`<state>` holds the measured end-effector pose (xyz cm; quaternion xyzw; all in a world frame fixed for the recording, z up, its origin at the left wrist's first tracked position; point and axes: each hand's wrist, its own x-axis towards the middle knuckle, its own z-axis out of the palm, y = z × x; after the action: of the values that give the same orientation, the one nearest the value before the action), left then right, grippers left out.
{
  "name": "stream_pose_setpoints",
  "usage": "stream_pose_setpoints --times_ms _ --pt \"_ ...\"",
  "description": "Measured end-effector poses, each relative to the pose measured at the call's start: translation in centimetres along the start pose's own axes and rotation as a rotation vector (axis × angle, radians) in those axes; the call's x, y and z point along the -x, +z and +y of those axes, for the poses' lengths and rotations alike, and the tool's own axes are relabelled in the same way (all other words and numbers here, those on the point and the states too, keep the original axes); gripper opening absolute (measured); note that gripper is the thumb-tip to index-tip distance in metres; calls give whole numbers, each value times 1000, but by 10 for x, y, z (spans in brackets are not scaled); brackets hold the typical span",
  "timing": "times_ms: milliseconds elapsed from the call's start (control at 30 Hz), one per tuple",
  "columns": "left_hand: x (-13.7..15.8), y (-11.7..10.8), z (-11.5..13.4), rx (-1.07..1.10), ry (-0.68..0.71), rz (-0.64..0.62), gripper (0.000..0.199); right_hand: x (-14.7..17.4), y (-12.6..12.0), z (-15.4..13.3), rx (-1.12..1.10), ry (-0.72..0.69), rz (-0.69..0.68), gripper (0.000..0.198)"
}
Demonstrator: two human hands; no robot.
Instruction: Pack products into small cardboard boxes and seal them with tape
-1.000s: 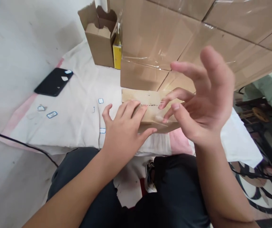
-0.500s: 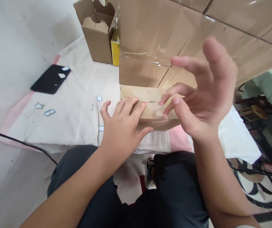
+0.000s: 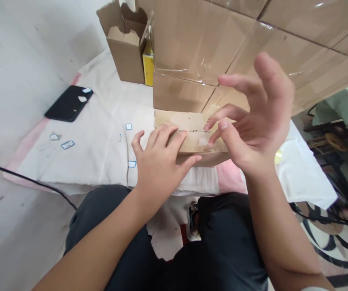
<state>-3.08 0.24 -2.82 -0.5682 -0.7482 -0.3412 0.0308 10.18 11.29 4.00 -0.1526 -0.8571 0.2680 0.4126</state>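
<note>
A small cardboard box (image 3: 189, 142) lies on the white cloth in front of me, a dark ragged line running along its top seam. My left hand (image 3: 162, 151) grips the box's left end, fingers across the top and thumb against the front side. Over the right end is my right hand (image 3: 253, 109), its fingers bent and spread apart. Two of its fingertips reach the box top beside a shiny, pale patch that looks like clear tape (image 3: 204, 142). The index finger and thumb hold nothing that I can see. The right hand hides the box's right end.
Large stacked cardboard boxes (image 3: 204, 40) wrapped in clear tape rise just behind. An open carton (image 3: 128, 60) and a yellow box (image 3: 148, 68) stand at back left. Left on the cloth (image 3: 101, 149) lie a black tablet-like slab (image 3: 67, 106) and several blue-edged labels (image 3: 67, 144).
My right hand has shifted slightly left and tilted a little. The left hand stays on the box, its thumb a bit further right. The view has moved slightly.
</note>
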Motion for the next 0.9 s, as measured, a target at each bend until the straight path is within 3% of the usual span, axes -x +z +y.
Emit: stream_pose_setpoints --times_ms 167,400,900 --pt "1 1 1 4 -27 1 33 1 0 -5 -9 32 12 55" --pt "1 3 2 -19 -26 20 34 1 0 8 -49 -38 10 52" --pt "4 18 13 -97 -25 207 45 0 0 13 -63 -40 -23 53"
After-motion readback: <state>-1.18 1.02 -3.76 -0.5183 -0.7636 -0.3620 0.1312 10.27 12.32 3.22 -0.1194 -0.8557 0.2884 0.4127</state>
